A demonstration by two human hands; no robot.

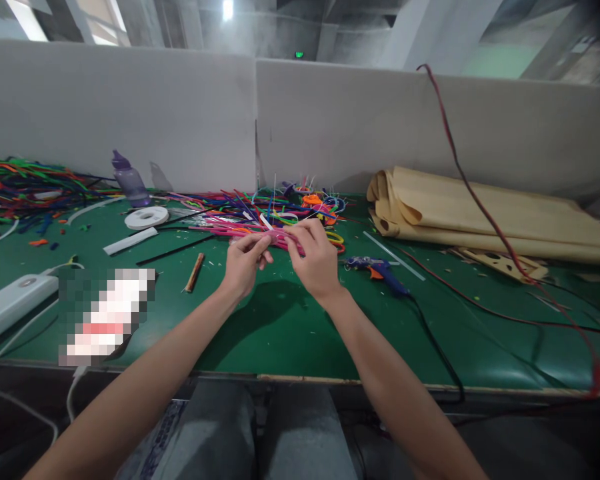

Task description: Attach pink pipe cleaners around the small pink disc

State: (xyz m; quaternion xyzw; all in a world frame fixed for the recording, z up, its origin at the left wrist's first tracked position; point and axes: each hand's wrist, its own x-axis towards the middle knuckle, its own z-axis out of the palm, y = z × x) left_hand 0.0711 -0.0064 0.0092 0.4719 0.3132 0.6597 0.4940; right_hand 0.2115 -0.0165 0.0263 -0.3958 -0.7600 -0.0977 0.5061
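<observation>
Now the left hand (245,265) and right hand (314,259) are pinching what looks like a pink strip (275,235) between them, probably for steadiness. Right of the grip, a glue gun (379,271) is lying, seemingly handy.

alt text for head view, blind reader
Left hand and right hand pinch close together in front of multicoloured craft stems on a green table; anything held is too small to identify. To their left are a purple bottle and white spool; to their right, a blue glue gun and folded brown paper.
</observation>
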